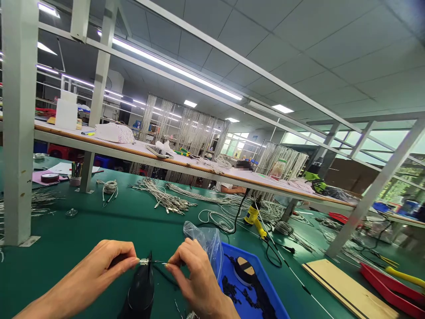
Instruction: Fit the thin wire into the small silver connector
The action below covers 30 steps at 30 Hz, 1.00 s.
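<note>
My left hand (99, 270) pinches a small silver connector (144, 262) at the end of a thin cable. My right hand (195, 277) pinches the thin dark wire (159, 262) coming out of that connector's other side. Both hands hover over the green table (99, 221), directly above a black rounded tool (141, 292). A blue tray (265, 283) holding small black parts and a round black-and-tan piece sits just right of my right hand. A clear plastic bag (206, 241) stands at the tray's near-left corner.
Bundles of grey cables (162, 197) lie across the table's middle. A yellow heat gun (254, 217) with a black cord stands beyond the tray. White frame posts (20, 133) rise at left and right. A wooden board (348, 290) and red trays lie at right. A person sits behind the shelf.
</note>
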Tool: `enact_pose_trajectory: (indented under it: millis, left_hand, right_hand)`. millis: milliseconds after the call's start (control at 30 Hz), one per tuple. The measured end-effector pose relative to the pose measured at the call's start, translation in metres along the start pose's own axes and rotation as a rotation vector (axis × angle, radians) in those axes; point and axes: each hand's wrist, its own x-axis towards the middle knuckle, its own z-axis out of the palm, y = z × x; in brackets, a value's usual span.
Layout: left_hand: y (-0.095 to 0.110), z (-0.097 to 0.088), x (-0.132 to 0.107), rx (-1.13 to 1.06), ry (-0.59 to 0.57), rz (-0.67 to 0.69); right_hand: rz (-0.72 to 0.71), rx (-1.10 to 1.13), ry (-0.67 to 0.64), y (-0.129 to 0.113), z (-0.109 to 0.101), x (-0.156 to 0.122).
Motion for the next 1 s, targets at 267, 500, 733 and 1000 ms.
enact_pose_trajectory:
  millis: [267, 500, 733, 1000]
  left_hand:
    - [0.002, 0.006, 0.0, -0.008, -0.04, -0.048]
    - [0.009, 0.008, -0.003, -0.01, 0.03, -0.028]
    - [0.01, 0.005, -0.009, -0.101, 0.015, -0.056]
    - [0.013, 0.005, -0.013, -0.14, 0.008, -0.038]
  right_hand:
    - [-0.015, 0.007, 0.025, 0.002, 0.001, -0.002]
    - [-0.037, -0.003, 0.047, 0.003, 0.001, -0.003]
    - [-0.025, 0.0, 0.022, -0.001, -0.002, -0.003]
    - [0.015, 0.021, -0.022, -0.002, -0.004, -0.004]
